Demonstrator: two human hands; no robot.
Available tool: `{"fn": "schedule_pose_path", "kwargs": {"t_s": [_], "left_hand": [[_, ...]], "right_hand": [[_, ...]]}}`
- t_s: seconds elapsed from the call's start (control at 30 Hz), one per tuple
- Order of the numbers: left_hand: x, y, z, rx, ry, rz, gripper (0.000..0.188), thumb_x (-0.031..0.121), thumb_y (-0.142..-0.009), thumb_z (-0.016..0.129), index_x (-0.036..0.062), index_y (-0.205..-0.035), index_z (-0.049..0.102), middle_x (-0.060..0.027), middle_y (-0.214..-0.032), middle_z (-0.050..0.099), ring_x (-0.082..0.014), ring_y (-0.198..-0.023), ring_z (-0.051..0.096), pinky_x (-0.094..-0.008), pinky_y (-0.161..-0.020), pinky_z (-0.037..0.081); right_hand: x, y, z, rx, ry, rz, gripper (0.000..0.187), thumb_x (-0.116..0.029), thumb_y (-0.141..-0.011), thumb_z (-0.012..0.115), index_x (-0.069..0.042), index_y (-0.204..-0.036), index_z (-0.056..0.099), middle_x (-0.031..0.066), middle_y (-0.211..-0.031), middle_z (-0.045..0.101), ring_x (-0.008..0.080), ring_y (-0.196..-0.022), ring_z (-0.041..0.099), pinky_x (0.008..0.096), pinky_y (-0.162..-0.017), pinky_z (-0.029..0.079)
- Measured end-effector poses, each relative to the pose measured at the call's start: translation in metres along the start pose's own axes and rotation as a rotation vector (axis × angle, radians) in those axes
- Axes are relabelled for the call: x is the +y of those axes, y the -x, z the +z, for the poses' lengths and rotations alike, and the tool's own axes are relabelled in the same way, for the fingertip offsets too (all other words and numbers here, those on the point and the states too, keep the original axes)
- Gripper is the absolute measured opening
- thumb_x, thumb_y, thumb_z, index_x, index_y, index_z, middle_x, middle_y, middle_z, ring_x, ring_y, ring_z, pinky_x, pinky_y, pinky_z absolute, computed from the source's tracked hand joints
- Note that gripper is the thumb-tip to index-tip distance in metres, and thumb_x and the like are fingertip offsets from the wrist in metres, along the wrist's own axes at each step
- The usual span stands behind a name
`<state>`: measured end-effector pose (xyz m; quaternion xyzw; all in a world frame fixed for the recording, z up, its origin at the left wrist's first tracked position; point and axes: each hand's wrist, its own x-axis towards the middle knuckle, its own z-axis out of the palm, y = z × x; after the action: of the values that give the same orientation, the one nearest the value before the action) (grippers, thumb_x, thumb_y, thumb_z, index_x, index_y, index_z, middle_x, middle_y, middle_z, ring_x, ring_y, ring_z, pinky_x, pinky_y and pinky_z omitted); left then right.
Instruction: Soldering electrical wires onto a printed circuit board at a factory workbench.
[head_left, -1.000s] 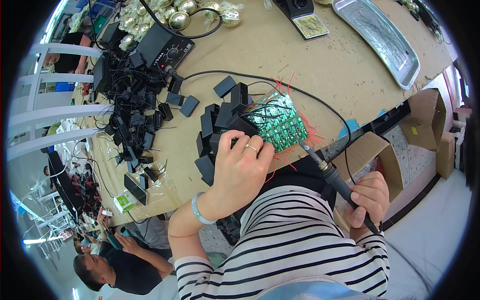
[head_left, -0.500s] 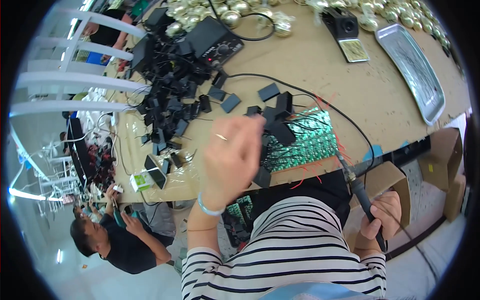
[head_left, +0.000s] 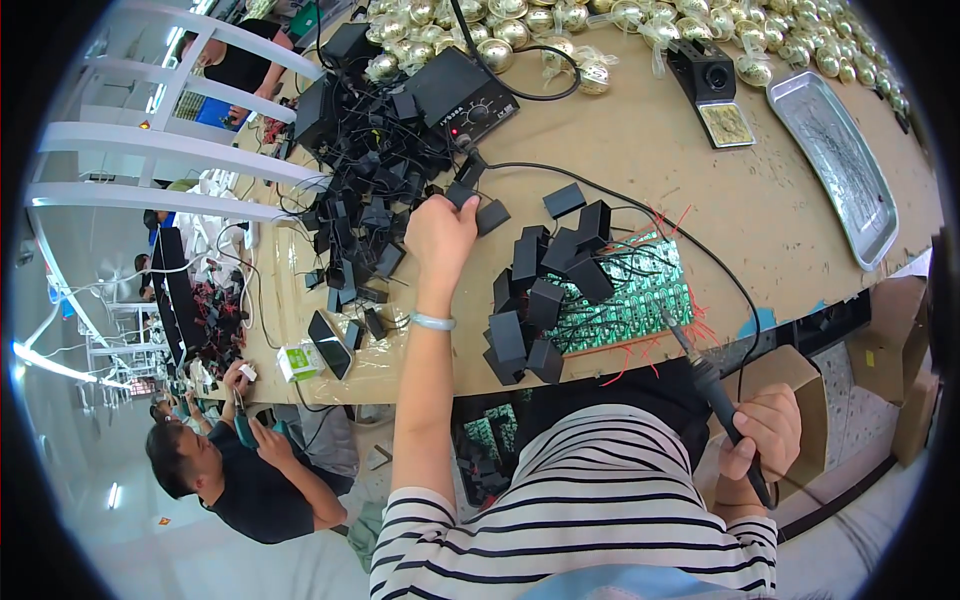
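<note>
My left hand [head_left: 440,238] reaches to the edge of a heap of small black boxes with wires [head_left: 375,215]. Its fingers are closed at one black box [head_left: 462,194], which shows past the thumb; the fingertips are partly hidden. My right hand [head_left: 766,432] grips a soldering iron [head_left: 716,388] by its dark handle. The iron's metal tip points at the right part of a green circuit board panel [head_left: 640,300]. Several black boxes [head_left: 545,300] stand along the panel's left side, their black wires running across it. Thin red wires [head_left: 690,318] stick out at the panel's edges.
A black soldering station [head_left: 465,95] with a red light stands behind the heap, its cable [head_left: 640,188] crossing the table. Farther right are an iron stand with sponge [head_left: 724,125] and a metal tray [head_left: 845,180]. Gold-coloured balls [head_left: 560,15] line the back. A person [head_left: 240,475] works at left.
My left hand has moved away from the boxes beside the panel, forward to the heap's edge. The right hand keeps the soldering iron in nearly the same place. The view has shifted slightly.
</note>
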<state>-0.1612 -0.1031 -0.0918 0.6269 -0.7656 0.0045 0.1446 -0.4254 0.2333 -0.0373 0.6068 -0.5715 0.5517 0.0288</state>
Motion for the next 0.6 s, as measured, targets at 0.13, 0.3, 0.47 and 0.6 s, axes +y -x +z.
{"fn": "schedule_pose_path", "kwargs": {"t_s": [0.13, 0.3, 0.47, 0.6], "left_hand": [[-0.006, 0.017, -0.005, -0.024, 0.393, -0.026, 0.028, 0.027, -0.091, 0.075, -0.0001, -0.087, 0.066, -0.0120, -0.072, 0.069, -0.0235, -0.070, 0.071, -0.0336, -0.064, 0.054], [0.005, 0.036, -0.032, 0.196, 1.183, 0.036, 0.022, 0.015, -0.107, 0.052, -0.0044, -0.104, 0.062, -0.0069, -0.091, 0.068, -0.0127, -0.084, 0.065, -0.0281, -0.078, 0.052], [0.052, 0.057, -0.114, -0.332, 1.209, 0.110, 0.026, 0.012, -0.106, 0.052, -0.0040, -0.120, 0.067, 0.0034, -0.072, 0.051, -0.0051, -0.061, 0.045, -0.0231, -0.056, 0.041], [0.108, 0.074, -0.131, -0.362, 0.553, 0.739, 0.016, 0.002, -0.091, 0.067, -0.0003, -0.106, 0.073, -0.0067, -0.075, 0.063, -0.0128, -0.057, 0.054, -0.0260, -0.052, 0.043]], "right_hand": [[0.000, -0.001, -0.003, 0.016, 0.021, 0.021, 0.021, -0.019, -0.096, 0.052, -0.002, -0.085, 0.057, 0.0102, -0.069, 0.060, 0.0246, -0.056, 0.055, 0.0378, -0.055, 0.045], [0.003, -0.002, -0.006, -0.010, 0.010, 0.023, 0.019, -0.018, -0.096, 0.055, -0.002, -0.088, 0.059, 0.0107, -0.071, 0.063, 0.0251, -0.057, 0.057, 0.0379, -0.055, 0.047], [0.012, -0.003, -0.007, -0.051, -0.058, -0.041, 0.018, -0.016, -0.096, 0.058, 0.001, -0.091, 0.062, 0.0119, -0.075, 0.066, 0.0255, -0.058, 0.061, 0.0372, -0.055, 0.050], [0.011, 0.001, -0.010, -0.064, -0.042, -0.033, 0.016, -0.013, -0.094, 0.059, 0.002, -0.091, 0.063, 0.0115, -0.076, 0.066, 0.0251, -0.058, 0.060, 0.0363, -0.055, 0.051]]}}
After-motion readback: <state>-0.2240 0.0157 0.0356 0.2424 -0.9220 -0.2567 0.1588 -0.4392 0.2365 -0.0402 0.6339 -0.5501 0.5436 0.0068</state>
